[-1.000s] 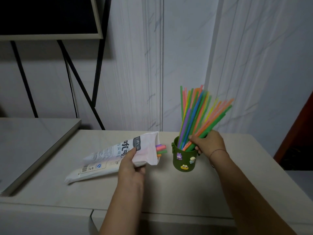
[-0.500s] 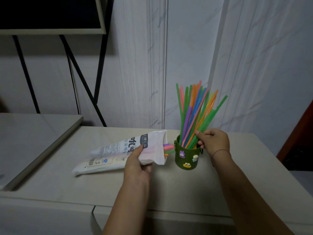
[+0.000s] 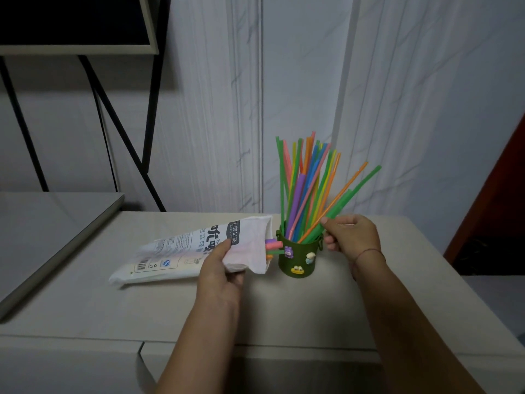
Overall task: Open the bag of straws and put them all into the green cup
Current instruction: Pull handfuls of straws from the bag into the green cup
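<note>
Straws (image 3: 306, 189), assorted colours (green, orange, pink, blue, purple, yellow): the greater number stand upright in the green cup (image 3: 297, 261), fanned apart at their tops, with one orange and one green piece leaning far out to the right. Green cup: upright on the pale table (image 3: 284, 311), near its back edge; small figure stickers on its front, purple (image 3: 289, 251), white (image 3: 310, 257) and yellow (image 3: 297, 270). Bag (image 3: 184, 248), white printed plastic with a barcode: lying lengthwise on the table to the left of the cup, its open mouth raised and just beside the cup's rim; a few straw ends (image 3: 273, 245), pink, green and orange, protrude from the mouth toward the cup. Left hand (image 3: 221, 268): grasps the bag close to its mouth, thumb on the upper face, fingers tucked beneath. Right hand (image 3: 352, 237): at the right side of the cup, fingers curled, thumb tip against the leaning green straw; whether it truly pinches the straws cannot be told. Thin red cord (image 3: 369, 251) on the right wrist. Surroundings: marbled white wall panels (image 3: 312, 81) behind; black metal frame (image 3: 113, 115) at upper left; lower grey surface (image 3: 51, 223) at left.
</note>
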The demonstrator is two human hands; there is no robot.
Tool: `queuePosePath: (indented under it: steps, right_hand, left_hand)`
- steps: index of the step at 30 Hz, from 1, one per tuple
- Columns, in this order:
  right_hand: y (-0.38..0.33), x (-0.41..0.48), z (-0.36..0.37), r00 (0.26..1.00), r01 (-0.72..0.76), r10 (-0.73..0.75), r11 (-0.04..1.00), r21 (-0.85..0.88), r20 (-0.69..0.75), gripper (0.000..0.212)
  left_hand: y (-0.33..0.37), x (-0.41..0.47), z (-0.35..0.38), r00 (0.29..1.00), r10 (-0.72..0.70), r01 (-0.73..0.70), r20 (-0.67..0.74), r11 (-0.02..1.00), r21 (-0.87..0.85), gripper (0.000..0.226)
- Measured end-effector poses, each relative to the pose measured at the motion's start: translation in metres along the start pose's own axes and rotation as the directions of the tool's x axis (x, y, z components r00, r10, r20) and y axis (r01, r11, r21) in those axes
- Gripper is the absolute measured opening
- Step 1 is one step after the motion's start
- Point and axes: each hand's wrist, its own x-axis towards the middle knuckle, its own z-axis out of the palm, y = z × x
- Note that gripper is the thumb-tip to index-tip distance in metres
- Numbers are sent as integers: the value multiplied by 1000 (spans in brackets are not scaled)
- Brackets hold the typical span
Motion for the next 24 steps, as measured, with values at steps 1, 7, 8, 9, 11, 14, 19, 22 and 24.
queuePosePath:
  steps: [1,7,8,9,11,14,19,22,24]
  right_hand:
    - [-2,-3,-1,1000,-11,11,1000,3,10,20]
    - [-16,-23,-3,989,-121,125,991,-55,84,34]
    - [-18,-27,-2,983,-153,157,987,-41,99,34]
    - [-19,-31,0,973,-199,199,980,-7,122,33]
    - [-18,-41,6,927,-336,312,938,89,206,29]
    - [-12,-56,16,795,-560,452,804,202,404,29]
    - [-9,-64,26,658,-728,496,611,311,567,40]
    - [-6,-62,27,652,-734,496,603,312,574,39]
    - [-5,-62,28,649,-733,497,611,298,577,37]
  left_hand:
    - [0,-1,1,1000,5,-5,2,1000,6,19]
    - [0,-9,1,999,53,-53,-11,998,34,39]
    - [0,-11,0,998,61,-61,-11,997,42,40]
    - [0,-12,0,997,71,-70,-9,996,50,43]
    - [-1,-15,0,995,99,-99,-1,993,64,46]
    - [-3,-20,2,984,174,-176,28,979,107,42]
    - [-7,-29,8,941,326,-338,92,917,211,23]
    - [-9,-30,10,898,411,-440,158,856,271,26]
    - [-10,-33,11,870,451,-491,198,818,299,38]
